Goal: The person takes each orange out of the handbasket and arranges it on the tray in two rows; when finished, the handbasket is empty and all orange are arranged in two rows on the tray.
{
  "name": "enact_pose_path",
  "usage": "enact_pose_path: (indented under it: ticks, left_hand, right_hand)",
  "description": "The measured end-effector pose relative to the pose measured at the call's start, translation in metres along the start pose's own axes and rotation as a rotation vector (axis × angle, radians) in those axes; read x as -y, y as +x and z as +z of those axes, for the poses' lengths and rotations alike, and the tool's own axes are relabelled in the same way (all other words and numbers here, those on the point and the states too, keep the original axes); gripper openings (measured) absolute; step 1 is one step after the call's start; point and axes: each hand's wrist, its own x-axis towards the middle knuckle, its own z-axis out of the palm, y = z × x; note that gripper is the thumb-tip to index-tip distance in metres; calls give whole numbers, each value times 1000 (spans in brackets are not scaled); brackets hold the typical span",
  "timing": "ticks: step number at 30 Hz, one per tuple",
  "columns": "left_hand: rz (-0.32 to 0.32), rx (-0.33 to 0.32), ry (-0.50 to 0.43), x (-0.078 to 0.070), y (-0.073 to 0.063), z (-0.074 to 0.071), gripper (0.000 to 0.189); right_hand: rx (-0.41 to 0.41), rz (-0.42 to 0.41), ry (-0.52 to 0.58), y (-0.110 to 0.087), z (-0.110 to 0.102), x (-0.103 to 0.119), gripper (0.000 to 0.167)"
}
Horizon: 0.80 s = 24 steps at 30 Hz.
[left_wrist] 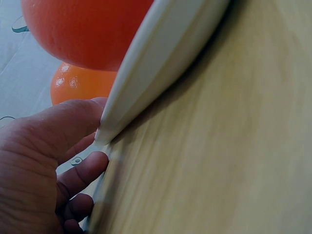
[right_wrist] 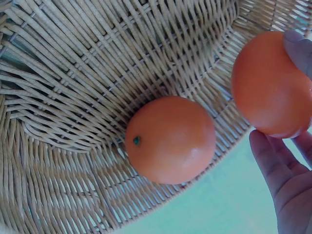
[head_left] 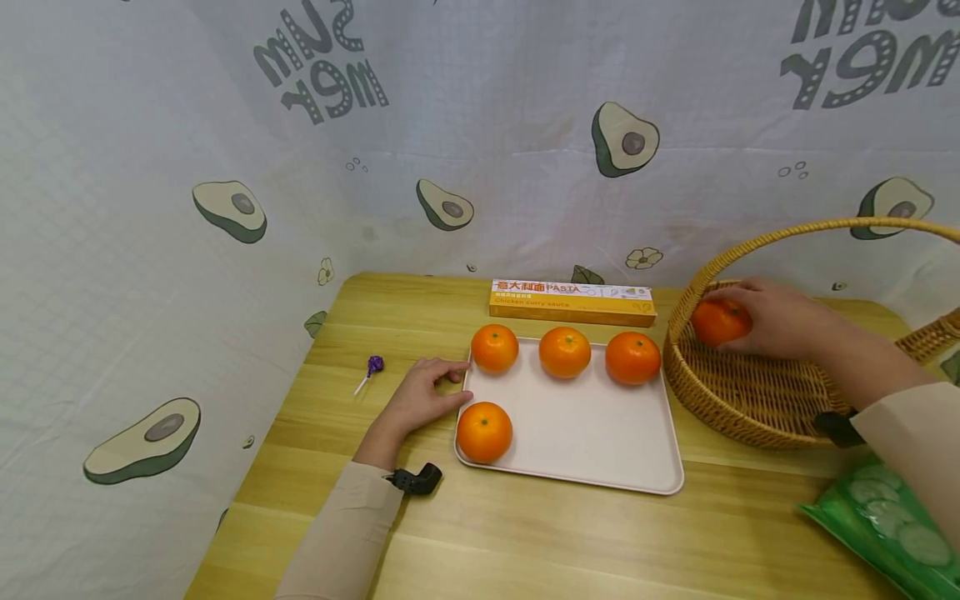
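My right hand (head_left: pixel 780 321) grips an orange (head_left: pixel 720 322) inside the left part of the wicker basket (head_left: pixel 738 383). In the right wrist view, fingers and thumb hold that orange, and a second orange (right_wrist: pixel 170 140) lies against the basket's woven wall. My hand hides this second one from the head view. At the left rim of the white tray (head_left: pixel 577 433), my left hand (head_left: pixel 422 396) rests with thumb and forefinger apart, touching the edge. On the tray are an orange (head_left: pixel 484 432) at the front left and three along the back, one of them an orange (head_left: pixel 565 352) in the middle.
A yellow pasta box (head_left: pixel 572 303) lies behind the tray. To the left is a purple lollipop (head_left: pixel 375 364). A green packet (head_left: pixel 885 517) lies at the front right, under the right forearm. The basket's tall handle (head_left: pixel 810 227) arches over the right hand. A printed curtain hangs behind.
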Motion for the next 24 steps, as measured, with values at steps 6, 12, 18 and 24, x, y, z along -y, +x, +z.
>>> enact_pose_path:
  ticks: [6, 12, 18, 24]
  left_hand:
    - [-2, -2, 2, 1, 0, 1, 46]
    - [-4, -4, 0, 2, 0, 1, 46]
    - [-4, -5, -4, 2, 0, 1, 46]
    - [-2, -7, -4, 1, -2, 1, 46]
  right_hand:
    - [-5, -24, -3, -8, -3, 9, 76]
    - [-11, -41, -18, -18, -8, 18, 76]
    - [-27, -60, -40, -28, -13, 26, 78]
    - [-17, -47, -52, -35, -16, 32, 83]
